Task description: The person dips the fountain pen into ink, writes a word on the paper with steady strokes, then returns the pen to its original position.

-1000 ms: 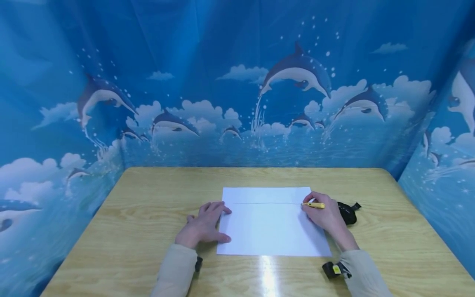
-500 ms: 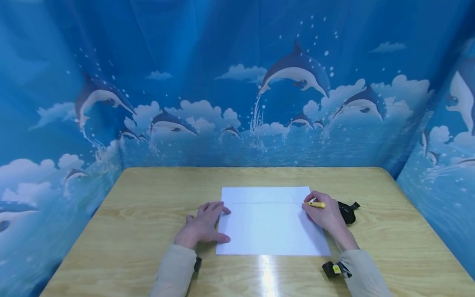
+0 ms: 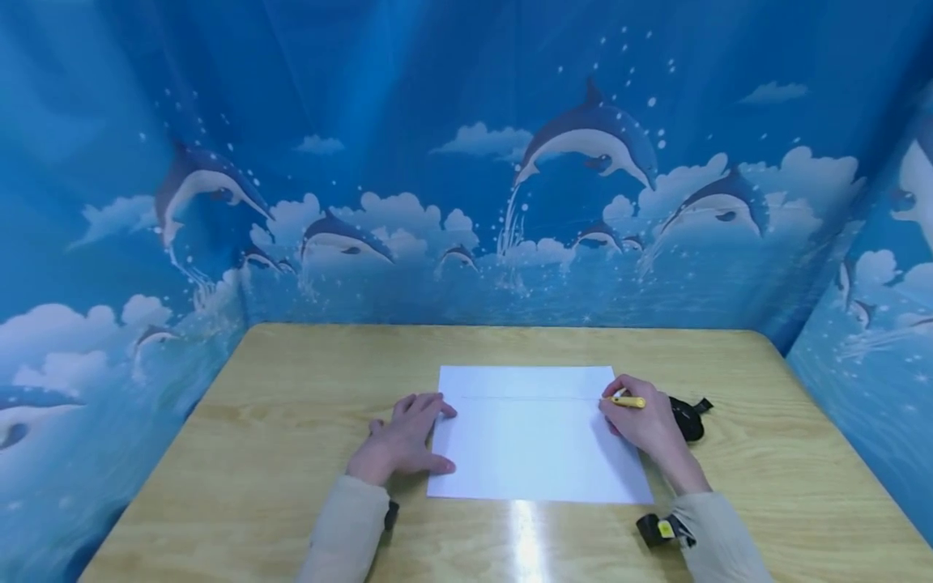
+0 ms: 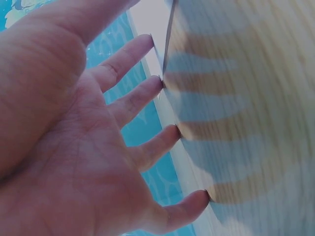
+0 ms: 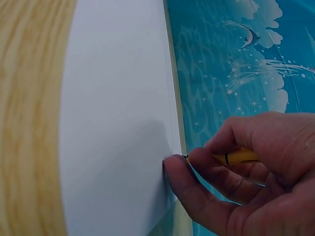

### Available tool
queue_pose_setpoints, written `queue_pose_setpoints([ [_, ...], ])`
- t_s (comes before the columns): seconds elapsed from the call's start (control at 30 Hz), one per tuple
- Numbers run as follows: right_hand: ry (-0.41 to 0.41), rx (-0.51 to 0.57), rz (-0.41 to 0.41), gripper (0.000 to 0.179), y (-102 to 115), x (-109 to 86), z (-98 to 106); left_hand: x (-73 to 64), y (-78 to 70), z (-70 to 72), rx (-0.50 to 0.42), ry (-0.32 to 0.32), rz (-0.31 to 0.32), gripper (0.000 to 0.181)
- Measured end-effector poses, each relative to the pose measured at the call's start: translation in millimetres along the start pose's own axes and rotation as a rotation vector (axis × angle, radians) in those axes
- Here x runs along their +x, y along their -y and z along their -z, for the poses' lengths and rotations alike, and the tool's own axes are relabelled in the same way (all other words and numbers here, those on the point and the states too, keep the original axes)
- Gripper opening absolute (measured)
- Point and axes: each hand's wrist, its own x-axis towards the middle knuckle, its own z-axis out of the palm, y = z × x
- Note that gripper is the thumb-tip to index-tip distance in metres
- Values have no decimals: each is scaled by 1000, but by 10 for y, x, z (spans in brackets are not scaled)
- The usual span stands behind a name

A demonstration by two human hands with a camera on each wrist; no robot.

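A white sheet of paper [image 3: 535, 453] lies flat on the table, crossed near its far edge by a thin straight line [image 3: 525, 397]. My right hand [image 3: 645, 417] pinches a yellow pen [image 3: 628, 402] at the right end of that line. In the right wrist view, thumb and fingers grip the pen [image 5: 241, 157] near its tip, which they mostly hide. Over the sheet's left edge, my left hand [image 3: 404, 437] rests with spread fingers, holding nothing. The left wrist view shows the fingertips [image 4: 170, 132] touching down along the surface.
The wooden table [image 3: 291, 421] reaches back to a blue dolphin-print curtain [image 3: 437, 162] that also hangs at both sides. A small black object with a strap [image 3: 687, 419] lies just behind the right hand. Black devices [image 3: 654, 530] are strapped to the wrists.
The right hand and pen have edged slightly right, closer to the paper's right edge. The left hand keeps its place on the sheet. The head view has shifted a little.
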Motion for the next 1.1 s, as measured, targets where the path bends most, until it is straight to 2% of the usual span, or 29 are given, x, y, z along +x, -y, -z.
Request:
queue_pose_setpoints([
  [0.57, -3, 41, -32, 16, -20, 3, 18, -1, -24, 38, 15, -5, -30, 72],
  [0.77, 4, 58, -26, 20, 13, -27, 65, 14, -37, 24, 21, -6, -8, 72],
  [0.93, 0, 59, 27, 21, 77, -38, 133, 1, -30, -21, 16, -3, -11, 71],
  [1.1, -22, 27, 160, 20, 154, 51, 153, 0, -9, -17, 21, -15, -18, 71],
])
